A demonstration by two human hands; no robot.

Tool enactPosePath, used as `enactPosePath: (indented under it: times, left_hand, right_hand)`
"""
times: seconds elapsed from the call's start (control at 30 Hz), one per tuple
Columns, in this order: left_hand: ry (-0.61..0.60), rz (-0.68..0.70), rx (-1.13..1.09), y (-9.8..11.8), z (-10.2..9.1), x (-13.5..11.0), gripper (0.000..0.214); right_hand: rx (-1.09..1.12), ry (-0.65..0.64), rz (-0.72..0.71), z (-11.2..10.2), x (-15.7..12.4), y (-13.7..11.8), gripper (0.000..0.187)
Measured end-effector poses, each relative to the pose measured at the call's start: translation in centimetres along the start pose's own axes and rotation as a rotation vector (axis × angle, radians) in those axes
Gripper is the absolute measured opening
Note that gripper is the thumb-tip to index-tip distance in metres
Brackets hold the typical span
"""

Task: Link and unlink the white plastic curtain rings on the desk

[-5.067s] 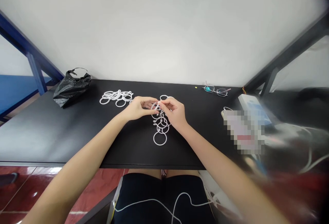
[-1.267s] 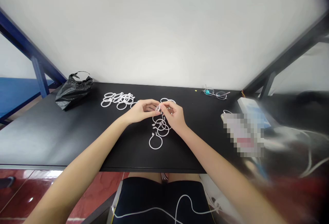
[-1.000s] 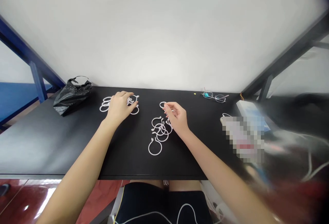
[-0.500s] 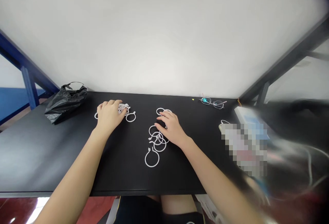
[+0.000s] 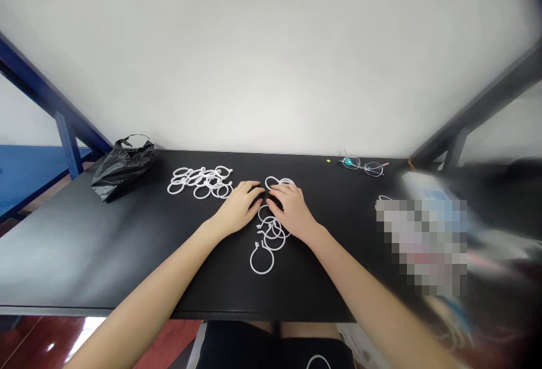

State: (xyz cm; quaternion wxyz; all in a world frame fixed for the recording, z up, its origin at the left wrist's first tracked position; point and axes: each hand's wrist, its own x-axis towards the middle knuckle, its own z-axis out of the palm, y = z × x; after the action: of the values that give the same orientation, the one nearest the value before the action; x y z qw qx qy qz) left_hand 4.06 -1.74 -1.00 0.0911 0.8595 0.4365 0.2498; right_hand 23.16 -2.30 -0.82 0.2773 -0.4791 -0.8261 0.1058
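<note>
White plastic open rings with small clasp ends lie on the black table in two groups. One pile of rings (image 5: pixel 202 191) spreads at the left, with several overlapping. A second group of rings (image 5: pixel 274 248) trails down the middle, its nearest single ring (image 5: pixel 261 272) toward the front edge. My left hand (image 5: pixel 240 206) is between the two groups, fingers apart and pointing right, with nothing seen in it. My right hand (image 5: pixel 291 209) rests over the middle rings with fingers spread, partly covering some. The fingertips of both hands nearly meet.
A black plastic bag (image 5: pixel 122 168) stands at the back left. Glasses (image 5: pixel 363 165) lie at the back right near a tiny yellow piece (image 5: pixel 328 160). Blurred, pixelated items (image 5: pixel 423 244) cover the right side. Another white ring (image 5: pixel 318 359) lies on my lap.
My left hand has left the left pile and moved right, beside my right hand, uncovering that pile. The right hand stays over the middle rings. The view has shifted slightly left.
</note>
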Motion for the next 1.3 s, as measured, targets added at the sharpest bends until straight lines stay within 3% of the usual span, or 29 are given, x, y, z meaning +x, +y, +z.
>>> enactPosePath:
  times: [0.27, 0.43, 0.7, 1.07, 1.2, 1.3]
  left_hand:
    - [-0.027, 0.001, -0.014, -0.1, -0.2, 0.0, 0.027]
    - [-0.028, 0.002, -0.014, 0.0, -0.3, 0.1, 0.026]
    - [-0.032, 0.008, -0.031, -0.1, -0.3, 0.0, 0.025]
    - [-0.049, 0.019, -0.055, 0.2, -0.7, 0.1, 0.025]
    - [-0.036, 0.025, -0.093, 0.2, -0.7, 0.1, 0.026]
    - [-0.003, -0.004, -0.261, 0.6, -0.7, 0.0, 0.038]
  right_hand:
    - [0.115, 0.142, 0.001, 0.3, 0.0, 0.0, 0.022]
    - [0.324, 0.263, 0.109, -0.3, 0.1, 0.2, 0.02]
    - [0.584, 0.317, 0.289, -0.9, 0.5, 0.3, 0.015]
    - [0.522, 0.374, 0.217, -1.0, 0.4, -0.2, 0.013]
    - [0.638, 0.36, 0.206, -1.2, 0.4, -0.6, 0.016]
    - [0.708, 0.322, 0.2, -1.2, 0.3, -0.7, 0.021]
